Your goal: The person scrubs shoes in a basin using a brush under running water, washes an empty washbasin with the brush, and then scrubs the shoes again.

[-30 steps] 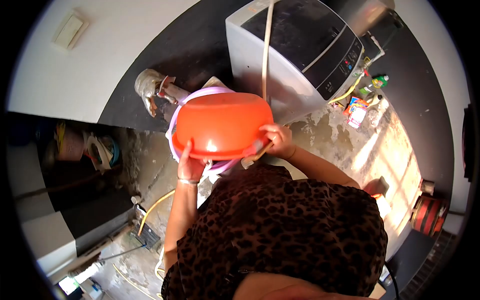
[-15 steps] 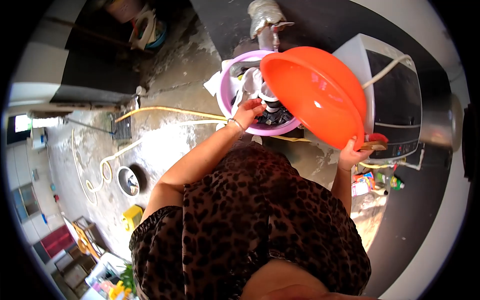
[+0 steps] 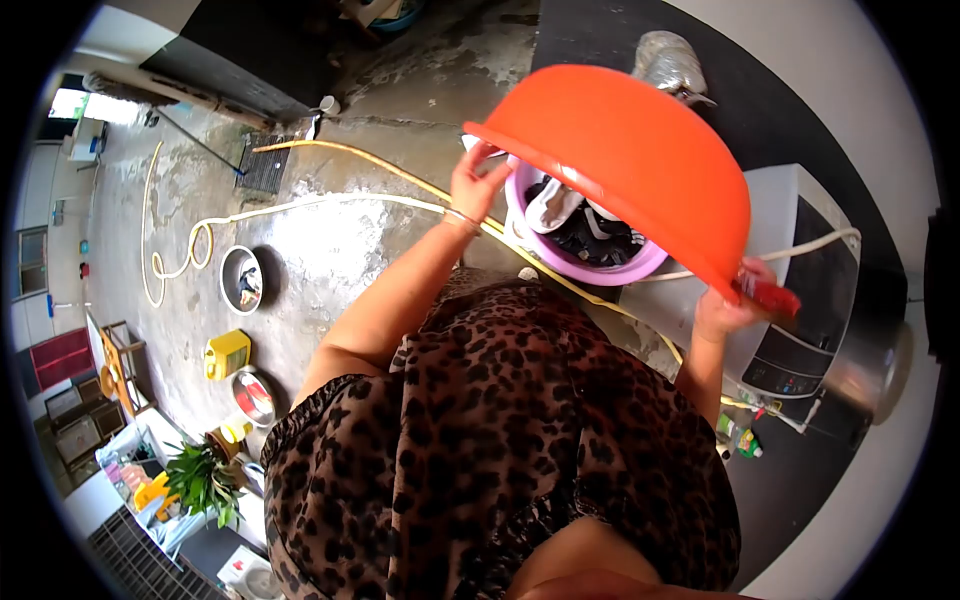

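A large orange basin (image 3: 640,160) is tilted up in front of me, its outer side showing. My left hand (image 3: 478,182) pinches its left rim. My right hand (image 3: 728,308) is closed on the lower right rim and also holds a brush (image 3: 770,292) with red bristles, blurred here. Partly covered behind the orange basin stands a purple basin (image 3: 585,268) on the floor. Inside lie a white item (image 3: 552,205) that looks like a shoe and dark items (image 3: 600,242); the rest is hidden.
A white washing machine with a dark top (image 3: 800,300) stands at right. Hoses (image 3: 330,200) cross the wet floor. Left are a metal basin (image 3: 241,280), a yellow jug (image 3: 228,355) and a potted plant (image 3: 200,480). Bottles (image 3: 745,440) stand at lower right.
My left hand has left the purple basin's contents and moved up to the orange basin's rim. The orange basin has turned so its outer side shows. The view has shifted.
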`<act>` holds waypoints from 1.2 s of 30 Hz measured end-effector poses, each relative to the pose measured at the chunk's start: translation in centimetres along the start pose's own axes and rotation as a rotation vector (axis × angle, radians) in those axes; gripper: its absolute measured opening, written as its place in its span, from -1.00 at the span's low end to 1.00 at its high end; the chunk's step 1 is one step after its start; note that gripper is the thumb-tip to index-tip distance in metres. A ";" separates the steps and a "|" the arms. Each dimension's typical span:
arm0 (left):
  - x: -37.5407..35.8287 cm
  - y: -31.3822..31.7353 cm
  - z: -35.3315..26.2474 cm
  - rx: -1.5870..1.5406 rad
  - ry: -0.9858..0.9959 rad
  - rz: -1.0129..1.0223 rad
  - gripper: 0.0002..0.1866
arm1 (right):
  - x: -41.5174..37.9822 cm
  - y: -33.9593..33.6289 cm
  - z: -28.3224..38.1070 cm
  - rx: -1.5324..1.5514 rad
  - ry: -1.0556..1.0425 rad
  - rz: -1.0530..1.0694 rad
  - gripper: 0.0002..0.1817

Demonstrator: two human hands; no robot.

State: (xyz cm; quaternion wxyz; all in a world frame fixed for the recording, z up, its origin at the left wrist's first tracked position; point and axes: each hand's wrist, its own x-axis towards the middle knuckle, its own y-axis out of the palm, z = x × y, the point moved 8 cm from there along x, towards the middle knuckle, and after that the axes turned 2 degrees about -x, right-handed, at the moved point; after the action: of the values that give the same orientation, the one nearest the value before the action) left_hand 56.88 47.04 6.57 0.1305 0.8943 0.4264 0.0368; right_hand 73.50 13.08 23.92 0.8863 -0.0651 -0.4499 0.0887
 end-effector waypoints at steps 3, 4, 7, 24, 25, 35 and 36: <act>2.3 -8.3 -0.8 -0.070 0.070 -0.131 -0.66 | 1.6 6.8 0.0 0.037 0.115 0.042 -0.68; 2.8 -10.7 -1.6 -0.066 0.080 -0.172 -0.71 | 2.7 10.4 1.6 -0.004 0.084 0.196 -0.66; 3.7 -17.2 -3.1 -0.133 0.025 -0.298 -0.80 | 3.4 19.9 0.4 0.205 0.344 0.239 -0.42; -0.3 -40.8 32.4 -0.258 -1.212 -1.057 -0.75 | -20.2 28.7 -18.2 -0.749 0.591 0.813 -0.55; -0.1 -41.3 34.7 -0.284 -1.249 -1.110 -0.75 | -21.9 28.7 -19.0 -0.688 0.675 0.849 -0.54; 5.3 -48.5 54.7 -0.129 -1.122 -1.075 -0.55 | -25.9 30.6 -19.6 -0.564 0.822 0.814 -0.55; 5.7 -48.4 55.3 -0.114 -1.168 -1.035 -0.55 | -26.0 30.5 -19.6 -0.580 0.849 0.801 -0.53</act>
State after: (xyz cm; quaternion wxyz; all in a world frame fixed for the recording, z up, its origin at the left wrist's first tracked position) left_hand 33.88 69.39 -59.78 0.3801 0.4479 0.6489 -0.4836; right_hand 71.25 36.49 -13.96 0.8317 -0.4937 -0.0074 0.2539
